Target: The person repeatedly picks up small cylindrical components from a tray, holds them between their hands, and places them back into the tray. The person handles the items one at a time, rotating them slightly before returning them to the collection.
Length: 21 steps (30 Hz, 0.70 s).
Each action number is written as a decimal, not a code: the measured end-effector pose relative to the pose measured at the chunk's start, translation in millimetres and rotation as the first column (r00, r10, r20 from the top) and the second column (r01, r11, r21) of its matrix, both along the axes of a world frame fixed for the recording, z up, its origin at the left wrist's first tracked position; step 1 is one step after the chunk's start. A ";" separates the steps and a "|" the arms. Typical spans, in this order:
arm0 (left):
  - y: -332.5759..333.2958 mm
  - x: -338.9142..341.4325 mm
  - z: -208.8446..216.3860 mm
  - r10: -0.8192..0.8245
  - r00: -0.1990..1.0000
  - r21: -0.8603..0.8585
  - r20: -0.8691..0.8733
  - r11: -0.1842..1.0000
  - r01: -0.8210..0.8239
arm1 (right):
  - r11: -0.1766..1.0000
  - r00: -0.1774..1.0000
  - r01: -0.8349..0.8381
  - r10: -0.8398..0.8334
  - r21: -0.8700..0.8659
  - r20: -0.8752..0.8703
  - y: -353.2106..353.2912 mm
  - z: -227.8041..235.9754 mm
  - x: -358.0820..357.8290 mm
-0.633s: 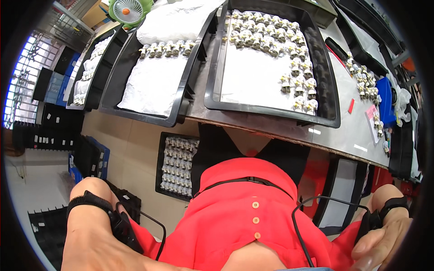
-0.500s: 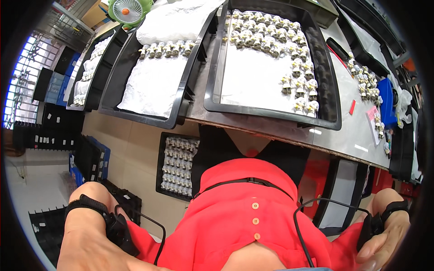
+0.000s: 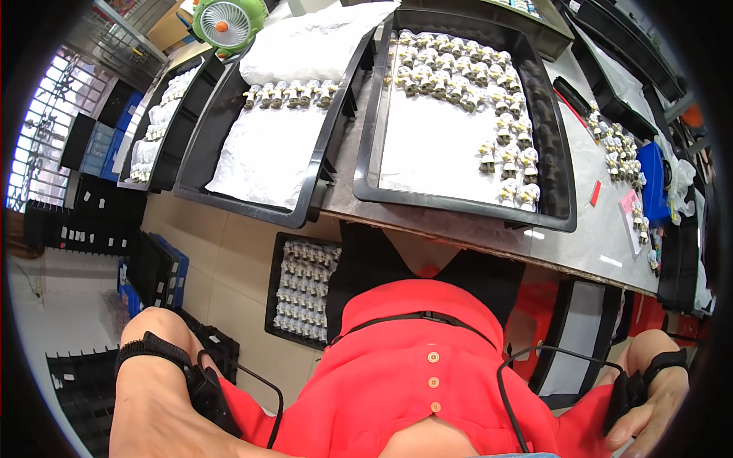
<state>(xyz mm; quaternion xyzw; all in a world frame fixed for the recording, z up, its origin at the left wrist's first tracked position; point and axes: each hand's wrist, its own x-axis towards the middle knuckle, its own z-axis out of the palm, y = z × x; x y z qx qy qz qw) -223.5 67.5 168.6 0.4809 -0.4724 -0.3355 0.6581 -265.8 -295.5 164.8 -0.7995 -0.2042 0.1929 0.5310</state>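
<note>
My left hand (image 3: 172, 427) is raised close at the lower left, with a black strap (image 3: 153, 347) round the wrist. Its fingers run out of view below. At the lower right my right hand (image 3: 649, 420) is raised likewise, wearing a black wrist strap (image 3: 664, 362). Its visible fingers are bent together; what they hold, if anything, is cut off by the edge. Both hands are away from the table. Beyond them, a large black tray (image 3: 458, 202) holds rows of small white-and-yellow figurines (image 3: 450, 65) on white lining.
Left of it, another black tray (image 3: 305, 198) has one row of figurines between white sheets. A green fan (image 3: 221, 27) stands at the back. Loose figurines (image 3: 617, 153) and a blue bin (image 3: 654, 172) are at right. A filled tray (image 3: 301, 290) sits below the table.
The view has shifted slightly, so the table and trays appear a little lower. My right hand has dropped a little toward the lower edge. No figurine has visibly moved.
</note>
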 end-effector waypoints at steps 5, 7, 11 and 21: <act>-2.2 0.5 -3.8 -0.002 1.000 -0.040 0.013 0.999 0.003 | 0.999 0.999 -0.041 0.041 0.000 0.020 -3.3 -3.5 4.0; -3.9 2.1 -5.6 -0.004 1.000 -0.054 0.013 0.999 0.005 | 0.998 0.998 -0.056 0.056 0.003 0.027 -3.6 -4.5 6.9; 0.9 1.3 -11.1 0.009 0.999 -0.097 0.031 0.995 -0.006 | 0.996 0.994 -0.094 0.094 0.009 0.051 -3.7 -6.1 14.5; 3.8 3.8 -21.5 0.015 0.997 -0.237 0.082 0.972 0.005 | 0.968 0.970 -0.238 0.232 0.078 0.077 -23.5 -8.5 34.4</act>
